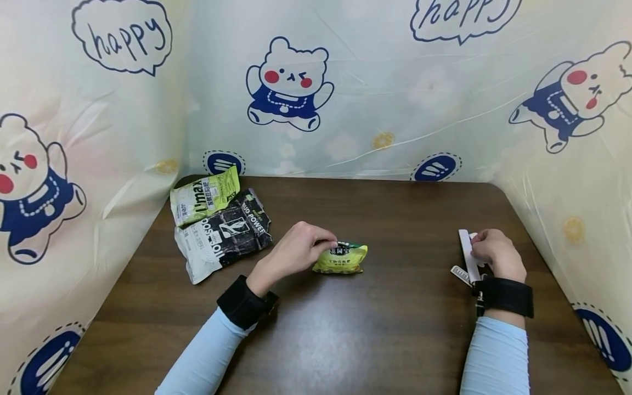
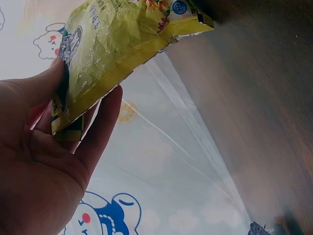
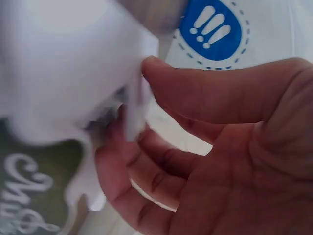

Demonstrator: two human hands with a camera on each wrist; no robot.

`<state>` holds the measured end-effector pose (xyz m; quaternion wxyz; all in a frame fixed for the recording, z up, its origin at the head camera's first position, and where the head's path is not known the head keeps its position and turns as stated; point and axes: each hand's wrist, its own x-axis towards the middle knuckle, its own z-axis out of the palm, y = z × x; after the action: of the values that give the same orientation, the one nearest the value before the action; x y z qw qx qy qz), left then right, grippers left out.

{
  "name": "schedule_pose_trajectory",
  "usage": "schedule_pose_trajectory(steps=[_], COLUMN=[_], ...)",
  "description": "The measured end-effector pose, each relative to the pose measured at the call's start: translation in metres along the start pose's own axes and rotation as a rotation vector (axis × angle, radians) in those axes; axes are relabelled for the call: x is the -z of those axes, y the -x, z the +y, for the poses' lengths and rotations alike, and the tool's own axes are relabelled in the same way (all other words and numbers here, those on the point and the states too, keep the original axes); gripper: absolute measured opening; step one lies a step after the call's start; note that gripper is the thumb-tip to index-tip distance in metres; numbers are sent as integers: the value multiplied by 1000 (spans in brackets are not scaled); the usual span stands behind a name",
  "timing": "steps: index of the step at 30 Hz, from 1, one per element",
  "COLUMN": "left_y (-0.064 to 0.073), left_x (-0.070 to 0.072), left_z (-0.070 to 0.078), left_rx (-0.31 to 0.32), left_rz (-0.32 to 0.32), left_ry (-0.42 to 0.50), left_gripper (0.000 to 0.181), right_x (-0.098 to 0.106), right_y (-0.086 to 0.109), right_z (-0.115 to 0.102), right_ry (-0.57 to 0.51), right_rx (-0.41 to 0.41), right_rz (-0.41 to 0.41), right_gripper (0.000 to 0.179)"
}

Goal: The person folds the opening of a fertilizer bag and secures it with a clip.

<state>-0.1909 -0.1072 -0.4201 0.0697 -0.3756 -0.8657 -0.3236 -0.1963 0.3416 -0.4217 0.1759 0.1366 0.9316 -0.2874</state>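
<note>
My left hand (image 1: 294, 248) pinches one end of a small yellow-green packet (image 1: 342, 262) with dark printing, near the middle of the table. In the left wrist view the thumb lies on the packet's (image 2: 112, 49) printed face and the fingers are behind its sealed edge. At the right, my right hand (image 1: 497, 255) holds a white box-like item (image 1: 468, 252) between thumb and fingers. The right wrist view shows this item blurred, with a dark green patch (image 3: 39, 181) bearing white lettering; its far side is hidden.
At the back left of the brown table (image 1: 385, 329) lie a lime-green pouch (image 1: 204, 198) and a black-and-white pouch (image 1: 224, 233), partly overlapping. A small printed label piece (image 1: 461, 275) shows beside the right wrist. A pale curtain (image 1: 355, 148) with bear drawings surrounds the table.
</note>
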Motion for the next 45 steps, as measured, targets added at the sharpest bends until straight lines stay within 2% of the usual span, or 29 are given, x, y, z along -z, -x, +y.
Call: schedule_pose_trajectory(steps=[5,12,17,21,28,31,36,40,42,45], left_y=[0,1,0,0,-1,-1,-1,-2,-1,-1], left_x=[0,-1,-1,-1,0,0,0,0,0,-1], left_z=[-1,-2,-2,-2,0,0,-1,-1,-1,-1], left_rx=[1,2,1,4,4,0,-6,-7,-4,1], left_rz=[1,7,9,8,1,0,2,7,7,1], left_ry=[-2,2,3,3,5,3,-1,-1,-2,1], left_gripper=[9,8,7,7,8,8,8,8,8,8], right_x=[-2,-6,-10,-16,-28,-32,-40,-47,-49,-51], right_y=[-5,-13,-16,-20,-25,-25,-24,-25,-25,-22], right_z=[3,1,-4,-12,-28,-33,-43,-51,-54,-59], right_ry=[-19,-59,-52,-39,16,44,101,69,33,-2], right_rx=[11,8,45,75,135,201,392,511,538,549], right_rz=[19,59,82,63,-24,-55,-95,-170,-207,-227], right_gripper=[34,47,42,36,31,26,10,5,8,25])
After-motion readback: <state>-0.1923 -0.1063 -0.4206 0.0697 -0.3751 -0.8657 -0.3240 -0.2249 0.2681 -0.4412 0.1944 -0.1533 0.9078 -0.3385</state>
